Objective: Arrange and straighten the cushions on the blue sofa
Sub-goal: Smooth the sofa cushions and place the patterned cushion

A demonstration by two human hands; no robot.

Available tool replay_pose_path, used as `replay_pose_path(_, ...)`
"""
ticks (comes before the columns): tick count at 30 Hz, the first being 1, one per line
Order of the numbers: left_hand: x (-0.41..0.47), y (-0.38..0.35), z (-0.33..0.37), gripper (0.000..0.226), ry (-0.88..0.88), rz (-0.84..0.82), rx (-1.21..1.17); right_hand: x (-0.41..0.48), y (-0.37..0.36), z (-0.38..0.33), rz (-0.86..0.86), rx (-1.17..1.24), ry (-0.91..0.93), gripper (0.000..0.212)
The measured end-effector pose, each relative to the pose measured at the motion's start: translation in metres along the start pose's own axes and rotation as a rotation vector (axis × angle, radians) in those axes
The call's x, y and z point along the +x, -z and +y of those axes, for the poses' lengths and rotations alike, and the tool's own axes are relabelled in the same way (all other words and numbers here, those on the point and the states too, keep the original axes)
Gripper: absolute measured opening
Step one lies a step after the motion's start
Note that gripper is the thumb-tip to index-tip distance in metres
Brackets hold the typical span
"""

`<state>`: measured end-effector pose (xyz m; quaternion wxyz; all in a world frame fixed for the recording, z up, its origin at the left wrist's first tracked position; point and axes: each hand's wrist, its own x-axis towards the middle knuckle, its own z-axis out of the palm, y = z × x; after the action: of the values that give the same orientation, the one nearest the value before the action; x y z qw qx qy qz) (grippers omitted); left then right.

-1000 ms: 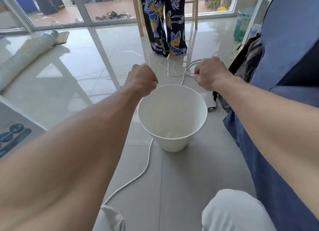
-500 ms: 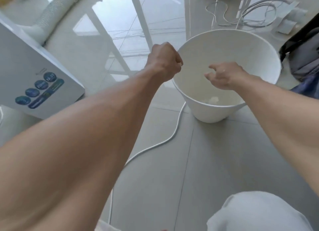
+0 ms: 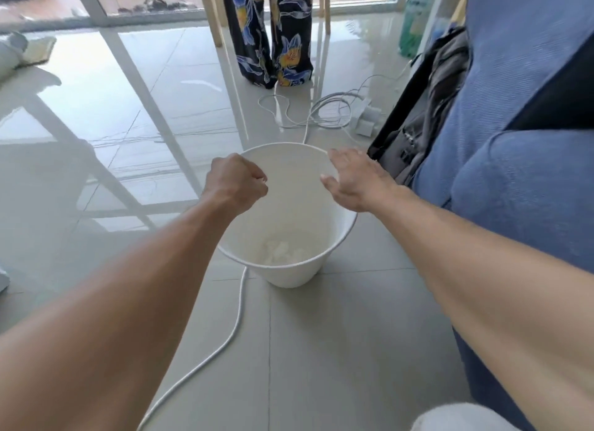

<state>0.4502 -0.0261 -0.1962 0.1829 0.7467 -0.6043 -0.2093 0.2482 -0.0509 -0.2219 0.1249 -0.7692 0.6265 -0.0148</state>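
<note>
The left hand (image 3: pixel 236 183) is seen curled into a tight fist above the left rim of a white bucket (image 3: pixel 289 273), and nothing can be made out inside the fist. The right hand (image 3: pixel 353 179) is held wide, fingers straight and spread, over the right rim of the same bucket; whether the palm touches the rim cannot be told. The bucket is round, smooth-walled and tapered toward its base, and crumpled white scraps (image 3: pixel 283 253) are seen at its bottom. It is stood on glossy pale grey floor tiles (image 3: pixel 321 350), across which a thin white cord (image 3: pixel 236 321) is trailed in a loose curve from the bucket's near left side toward the lower edge. The blue sofa (image 3: pixel 520 60) is found along the right edge, covered in a finely ribbed woven cloth. A plump, rounded blue cushion (image 3: pixel 514 179) is set on it just beside the right forearm, apart from both hands. A dark grey backpack (image 3: pixel 430 109) is leaned against the sofa's far end. Farther off, dark trousers with a floral print (image 3: pixel 266 28) are seen between pale wooden posts (image 3: pixel 213 12)
</note>
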Motion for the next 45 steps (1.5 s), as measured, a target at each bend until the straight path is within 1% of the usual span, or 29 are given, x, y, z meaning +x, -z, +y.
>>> replay_pose_path(3,0.012,-0.013,0.006,0.012,-0.016,-0.017,0.044,-0.006,-0.015,0.007,-0.019,-0.017,0.01,0.065)
replay_pose_path(7,0.024,-0.029,0.002,0.024,-0.058,0.001,0.051,-0.012,-0.041,0.011,-0.032,0.001,0.0,0.067)
replay_pose_path(11,0.03,-0.044,-0.004,0.028,-0.076,0.005,0.109,-0.011,-0.048,0.009,-0.017,0.045,0.005,0.068)
replay_pose_path(14,0.036,-0.064,-0.011,0.03,-0.087,-0.036,0.127,-0.011,-0.05,0.011,-0.009,0.049,0.004,0.067)
replay_pose_path(15,0.038,-0.071,-0.013,0.032,-0.086,-0.074,0.16,-0.011,-0.05,0.012,-0.008,0.055,0.001,0.066)
replay_pose_path(16,0.038,-0.077,-0.015,0.036,-0.076,-0.165,0.208,-0.011,-0.051,0.012,-0.009,0.06,-0.003,0.066)
replay_pose_path(17,0.036,-0.082,-0.017,0.043,-0.056,-0.321,0.271,-0.011,-0.051,0.012,-0.008,0.062,-0.006,0.065)
replay_pose_path(19,0.029,-0.089,-0.016,0.059,0.053,-0.712,0.397,-0.01,-0.052,0.012,-0.012,0.061,-0.011,0.065)
replay_pose_path(20,0.024,-0.09,-0.015,0.06,0.088,-0.836,0.463,-0.009,-0.053,0.012,-0.013,0.06,-0.015,0.064)
replay_pose_path(21,0.021,-0.091,-0.013,0.058,0.074,-0.891,0.528,-0.009,-0.054,0.013,-0.011,0.06,-0.018,0.064)
replay_pose_path(22,0.018,-0.092,-0.013,0.055,0.048,-0.903,0.575,-0.009,-0.055,0.013,-0.013,0.061,-0.019,0.064)
replay_pose_path(24,0.018,-0.093,-0.013,0.054,0.013,-0.879,0.608,-0.009,-0.056,0.013,-0.016,0.061,-0.023,0.064)
replay_pose_path(28,0.023,-0.084,-0.02,0.059,-0.023,-0.785,0.594,-0.011,-0.054,0.012,-0.04,0.04,-0.029,0.064)
replay_pose_path(31,0.02,-0.066,-0.02,0.059,-0.062,-0.677,0.528,-0.012,-0.046,0.012,-0.074,0.038,-0.044,0.065)
replay_pose_path(34,0.014,-0.039,-0.009,0.056,-0.075,-0.579,0.448,-0.013,-0.027,0.008,-0.062,0.035,-0.063,0.065)
replay_pose_path(37,0.008,0.002,0.009,0.052,-0.109,-0.456,0.406,-0.017,0.012,-0.002,-0.017,0.021,-0.062,0.061)
replay_pose_path(40,0.004,0.047,0.032,0.05,-0.154,-0.344,0.399,-0.023,0.061,-0.015,0.02,-0.001,-0.045,0.062)
replay_pose_path(42,-0.001,0.078,0.048,0.05,-0.19,-0.299,0.397,-0.028,0.095,-0.025,0.044,-0.009,-0.04,0.062)
replay_pose_path(45,-0.011,0.135,0.079,0.051,-0.204,-0.275,0.367,-0.043,0.16,-0.042,0.054,-0.031,-0.044,0.061)
